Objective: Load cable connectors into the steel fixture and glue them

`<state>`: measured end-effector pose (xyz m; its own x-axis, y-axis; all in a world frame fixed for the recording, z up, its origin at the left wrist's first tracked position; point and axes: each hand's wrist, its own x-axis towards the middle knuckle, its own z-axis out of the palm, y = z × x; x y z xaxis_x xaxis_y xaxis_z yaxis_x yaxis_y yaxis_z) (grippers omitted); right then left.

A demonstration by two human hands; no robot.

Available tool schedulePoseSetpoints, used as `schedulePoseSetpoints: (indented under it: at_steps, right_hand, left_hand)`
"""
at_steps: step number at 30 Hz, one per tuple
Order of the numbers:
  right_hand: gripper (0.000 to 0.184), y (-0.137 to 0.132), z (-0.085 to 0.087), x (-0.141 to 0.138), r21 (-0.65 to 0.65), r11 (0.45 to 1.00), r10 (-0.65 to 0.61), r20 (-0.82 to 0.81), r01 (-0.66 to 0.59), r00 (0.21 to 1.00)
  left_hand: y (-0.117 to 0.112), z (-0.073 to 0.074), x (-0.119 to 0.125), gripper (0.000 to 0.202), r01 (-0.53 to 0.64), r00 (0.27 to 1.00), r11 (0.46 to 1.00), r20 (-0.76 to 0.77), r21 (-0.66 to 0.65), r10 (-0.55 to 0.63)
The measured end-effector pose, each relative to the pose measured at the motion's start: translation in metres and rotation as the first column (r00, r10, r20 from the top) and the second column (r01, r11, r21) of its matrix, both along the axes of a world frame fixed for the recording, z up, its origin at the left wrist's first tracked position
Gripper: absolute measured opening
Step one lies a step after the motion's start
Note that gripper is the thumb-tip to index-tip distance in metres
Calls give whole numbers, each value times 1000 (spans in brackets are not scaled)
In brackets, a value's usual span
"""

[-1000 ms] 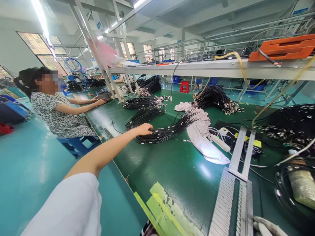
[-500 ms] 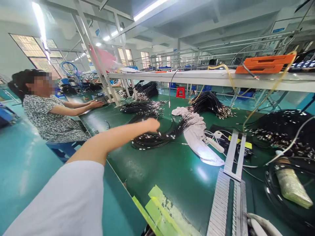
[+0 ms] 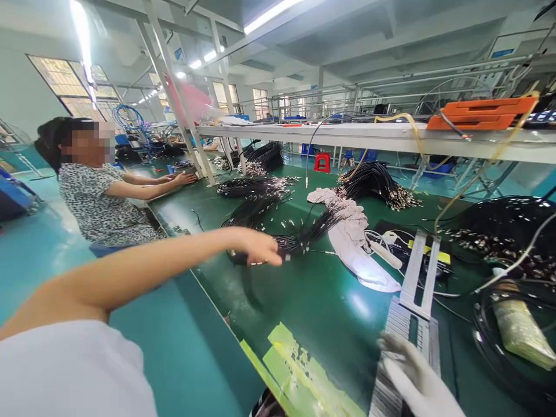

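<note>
My bare left hand [image 3: 263, 248] is stretched over the near edge of a pile of black cables [image 3: 299, 240] with metal ends. Its fingers point to the right, slightly bent and apart, and no held item shows; whether they touch the cables I cannot tell. At the lower right, my right hand [image 3: 410, 370] wears a whitish glove, a little blurred. Thumb and fingers are apart above a long slotted metal fixture [image 3: 419, 278], partly covering its ribbed section. Nothing is visible in this hand.
A crumpled white cloth [image 3: 354, 249] lies beside the cables. More cable bundles [image 3: 369, 182] sit farther back and at right. Green tape [image 3: 295, 370] marks the near table edge. A white shelf [image 3: 321, 134] carries orange trays [image 3: 482, 113]. A co-worker [image 3: 99, 191] sits at left.
My left hand has drawn back toward me, lower and slightly left. My right hand has risen into view over the metal fixture. The view has shifted a little left.
</note>
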<state>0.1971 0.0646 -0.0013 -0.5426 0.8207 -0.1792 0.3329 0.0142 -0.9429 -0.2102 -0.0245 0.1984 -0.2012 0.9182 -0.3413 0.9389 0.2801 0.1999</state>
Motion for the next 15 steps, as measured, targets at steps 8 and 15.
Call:
schedulePoseSetpoints:
  at_steps: [8,15]
  right_hand:
    - [68,-3,20,-75,-423,868,208,-169,-262,963]
    - [71,8,72,-123,-646,703,52,-371,-298,927]
  left_hand:
    - [6,4,-18,26,-72,994,967,-66,244,91]
    - [-1,108,-5,34,-54,979,896,-153,440,134]
